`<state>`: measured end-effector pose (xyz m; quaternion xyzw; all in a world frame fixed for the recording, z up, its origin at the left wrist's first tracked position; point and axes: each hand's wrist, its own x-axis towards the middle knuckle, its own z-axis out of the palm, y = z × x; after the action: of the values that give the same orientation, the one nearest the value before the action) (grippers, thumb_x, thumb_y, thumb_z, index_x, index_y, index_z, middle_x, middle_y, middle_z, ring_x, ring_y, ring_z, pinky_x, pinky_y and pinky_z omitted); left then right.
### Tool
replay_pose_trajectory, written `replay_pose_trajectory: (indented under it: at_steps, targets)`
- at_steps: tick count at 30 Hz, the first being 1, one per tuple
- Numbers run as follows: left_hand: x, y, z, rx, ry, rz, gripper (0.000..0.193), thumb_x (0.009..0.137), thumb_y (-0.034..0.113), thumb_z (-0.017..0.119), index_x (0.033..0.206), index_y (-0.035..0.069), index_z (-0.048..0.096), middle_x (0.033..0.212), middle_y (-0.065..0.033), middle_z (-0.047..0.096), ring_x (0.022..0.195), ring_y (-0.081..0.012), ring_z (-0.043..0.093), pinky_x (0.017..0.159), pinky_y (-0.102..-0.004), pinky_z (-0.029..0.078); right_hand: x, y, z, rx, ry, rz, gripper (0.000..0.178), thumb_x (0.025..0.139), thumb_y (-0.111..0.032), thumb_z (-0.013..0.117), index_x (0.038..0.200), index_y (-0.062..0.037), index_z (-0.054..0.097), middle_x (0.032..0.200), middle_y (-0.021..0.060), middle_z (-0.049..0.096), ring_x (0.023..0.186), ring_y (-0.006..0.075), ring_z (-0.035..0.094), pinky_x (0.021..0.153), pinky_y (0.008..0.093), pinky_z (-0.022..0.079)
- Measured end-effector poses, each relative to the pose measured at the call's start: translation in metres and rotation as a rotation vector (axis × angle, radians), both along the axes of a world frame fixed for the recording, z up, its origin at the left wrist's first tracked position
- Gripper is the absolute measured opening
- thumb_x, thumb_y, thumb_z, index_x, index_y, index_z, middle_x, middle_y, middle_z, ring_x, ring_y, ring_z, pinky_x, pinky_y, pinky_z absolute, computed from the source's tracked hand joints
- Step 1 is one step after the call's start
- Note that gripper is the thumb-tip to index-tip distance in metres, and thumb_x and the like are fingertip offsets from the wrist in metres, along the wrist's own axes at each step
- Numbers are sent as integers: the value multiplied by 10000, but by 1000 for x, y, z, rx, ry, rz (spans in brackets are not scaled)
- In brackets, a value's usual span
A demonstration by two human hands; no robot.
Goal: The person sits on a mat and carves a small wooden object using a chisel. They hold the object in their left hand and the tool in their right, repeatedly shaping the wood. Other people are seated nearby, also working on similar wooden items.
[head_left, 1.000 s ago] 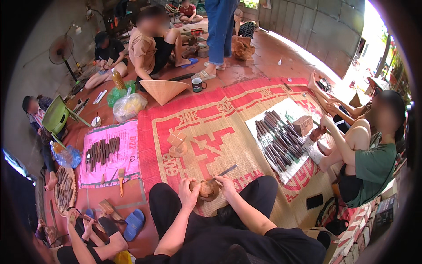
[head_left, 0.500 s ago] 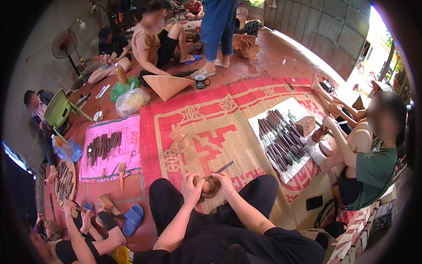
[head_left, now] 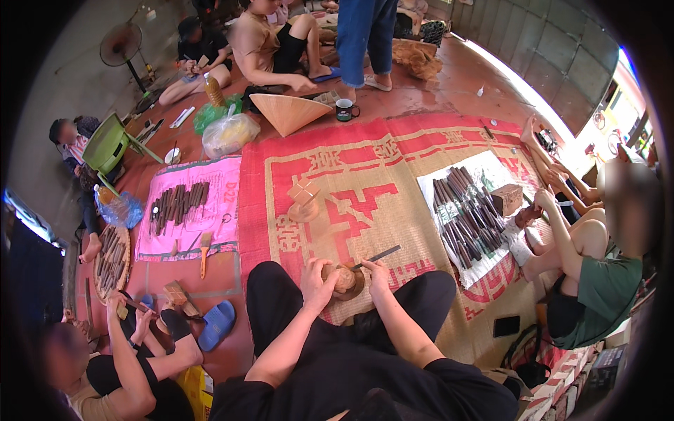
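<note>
Between my knees, over the woven mat (head_left: 421,203), my left hand (head_left: 318,284) is closed around a round carved wooden piece (head_left: 345,281) with a light-brown rounded top. The fingers of my right hand (head_left: 377,275) are closed on a flat dark file-like strip (head_left: 385,252). Its free end points away to the upper right, while its other end meets the right side of the wood. Just ahead on the mat, a small block-shaped wooden piece (head_left: 304,191) stands against a rounded wooden one (head_left: 303,211).
Dark slim tools (head_left: 467,217) cover a white sheet at right, beside a wooden block (head_left: 507,199) and a seated person (head_left: 597,259). At left, more tools (head_left: 179,207) and a brush (head_left: 205,254) lie around a pink sheet. A conical hat (head_left: 286,112) and mug (head_left: 345,110) are ahead.
The view has shifted, so the surroundings sit farther right. My right hand has turned slightly, the strip lies flatter, and more of the round wood shows between my hands.
</note>
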<state>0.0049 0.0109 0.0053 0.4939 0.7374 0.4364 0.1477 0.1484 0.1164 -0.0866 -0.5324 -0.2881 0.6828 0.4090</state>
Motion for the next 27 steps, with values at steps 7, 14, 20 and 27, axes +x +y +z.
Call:
replay_pose_trajectory:
  at_steps: [7,14,20,27]
  targets:
    - [-3,6,-1,4,-31,-8,280,764,242,656,983,76,597,1083,-93,525,1039,-286,519,896,-377,423,-15,-6,24,2,195,155,165,784,-78,706,932,-32,649,842,20,633,774,112,574,758,259,438]
    - [4,3,1,42,32,-19,275,754,234,674,973,85,601,1035,-89,537,980,-308,520,841,-408,433,-8,-1,26,-13,105,78,161,774,-76,706,923,-56,650,850,16,635,808,105,551,726,234,386]
    - [2,6,2,26,7,-29,271,763,238,671,971,79,600,1039,-92,535,985,-304,521,851,-405,428,-15,-5,30,-23,127,138,80,767,-73,704,803,-76,633,816,7,626,760,94,525,717,235,387]
    - [-2,0,-4,28,-31,-12,268,763,238,668,970,82,600,1063,-96,535,1024,-299,521,884,-389,425,-10,0,28,40,127,100,125,749,-86,718,832,-40,637,843,29,642,830,126,564,789,262,400]
